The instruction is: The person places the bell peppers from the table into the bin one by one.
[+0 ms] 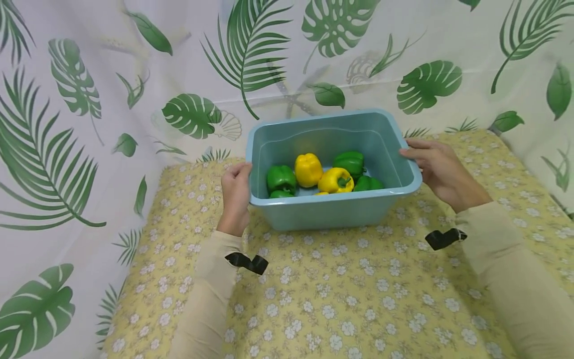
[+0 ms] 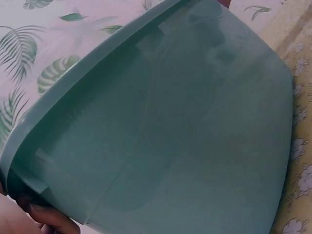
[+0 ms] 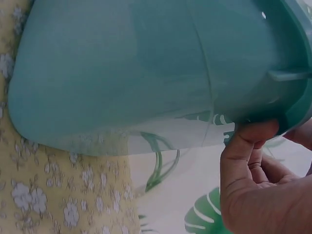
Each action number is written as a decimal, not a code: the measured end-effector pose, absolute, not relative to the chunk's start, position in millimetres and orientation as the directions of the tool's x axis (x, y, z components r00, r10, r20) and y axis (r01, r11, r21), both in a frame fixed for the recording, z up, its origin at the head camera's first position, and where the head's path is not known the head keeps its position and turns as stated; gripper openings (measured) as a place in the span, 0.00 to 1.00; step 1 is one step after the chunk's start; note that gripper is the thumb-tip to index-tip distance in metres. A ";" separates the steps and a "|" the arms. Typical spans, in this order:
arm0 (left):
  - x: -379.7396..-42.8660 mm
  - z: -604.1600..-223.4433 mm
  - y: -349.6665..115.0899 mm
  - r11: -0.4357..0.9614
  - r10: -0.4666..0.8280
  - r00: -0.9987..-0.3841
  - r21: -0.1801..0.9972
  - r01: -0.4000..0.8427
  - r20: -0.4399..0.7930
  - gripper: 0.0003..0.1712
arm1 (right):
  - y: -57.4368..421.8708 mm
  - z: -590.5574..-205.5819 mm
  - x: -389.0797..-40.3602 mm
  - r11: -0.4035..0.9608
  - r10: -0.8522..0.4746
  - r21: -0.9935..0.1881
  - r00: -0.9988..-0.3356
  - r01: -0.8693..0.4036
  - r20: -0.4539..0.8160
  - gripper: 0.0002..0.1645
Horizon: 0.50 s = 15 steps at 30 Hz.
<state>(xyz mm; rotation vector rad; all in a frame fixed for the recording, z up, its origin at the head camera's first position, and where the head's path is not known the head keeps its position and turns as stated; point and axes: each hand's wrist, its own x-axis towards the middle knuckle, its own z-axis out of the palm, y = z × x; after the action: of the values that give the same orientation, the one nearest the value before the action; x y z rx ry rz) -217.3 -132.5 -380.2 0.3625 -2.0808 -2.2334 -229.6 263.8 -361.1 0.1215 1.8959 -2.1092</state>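
Note:
A light blue plastic tub (image 1: 323, 214) is held between both hands, with green bell peppers (image 1: 281, 178) and yellow bell peppers (image 1: 308, 170) lying inside it. My left hand (image 1: 235, 194) grips the rim at the tub's left end. The right hand (image 1: 444, 169) pinches the rim at the right end, thumb on top and fingers beneath. In the right wrist view, curled fingers (image 3: 248, 151) hook under the rim's lip. The left wrist view is mostly filled by the tub's outer wall (image 2: 185, 122), with fingertips (image 2: 53, 219) under the rim at lower left.
A yellow flowered cloth (image 1: 314, 299) covers the table beneath the tub. Behind and to the left hangs a white curtain (image 1: 188, 65) printed with green leaves, close to the tub's far side. Black straps (image 1: 246, 262) circle both sleeved wrists.

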 end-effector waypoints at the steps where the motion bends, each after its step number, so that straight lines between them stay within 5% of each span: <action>1: -217.3 -380.9 -130.3 -0.079 -0.213 -0.969 0.991 -0.111 -0.125 0.21 | 265.6 -361.9 -229.5 -0.082 -0.165 -0.956 -0.950 0.282 -0.266 0.47; 15: -219.0 -384.1 -123.2 -0.047 -0.176 -0.978 0.994 -0.103 -0.109 0.25 | 277.2 -368.3 -225.6 -0.113 -0.135 -0.961 -0.962 0.254 -0.238 0.44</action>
<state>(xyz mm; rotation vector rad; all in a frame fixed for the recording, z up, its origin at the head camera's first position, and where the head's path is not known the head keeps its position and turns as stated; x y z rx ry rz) -219.0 -123.2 -384.1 0.3121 -2.1325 -2.2147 -225.6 277.2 -368.3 0.1319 1.8968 -2.1626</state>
